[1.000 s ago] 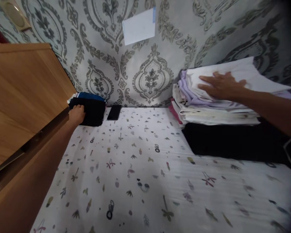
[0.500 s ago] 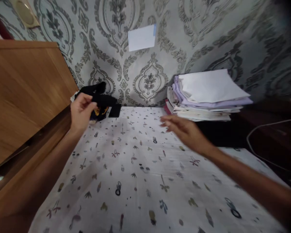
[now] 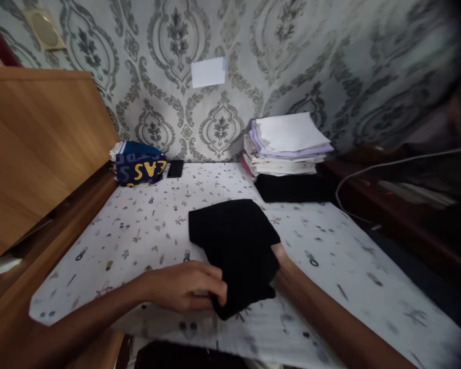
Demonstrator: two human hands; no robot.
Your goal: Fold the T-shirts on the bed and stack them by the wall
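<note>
A black piece of cloth (image 3: 238, 246), folded and looking like a garment, is above the near middle of the patterned white sheet. My left hand (image 3: 194, 287) pinches its lower left corner between thumb and fingers. On the other side, my right hand (image 3: 281, 257) reaches behind or under the cloth's right edge. Only the wrist and a bit of that hand show; the cloth hides its fingers.
At the back left lies a folded navy cloth with yellow letters (image 3: 140, 166), beside a dark flat phone-like object (image 3: 175, 168). Folded white and lilac cloths (image 3: 288, 136) are stacked at the back right, near a folded black cloth (image 3: 292, 188). A wooden cabinet (image 3: 42, 154) borders the left.
My left hand has come from the back left toward me, bringing the black cloth along and uncovering the navy cloth. My right hand, empty before, has come nearer and is behind the cloth.
</note>
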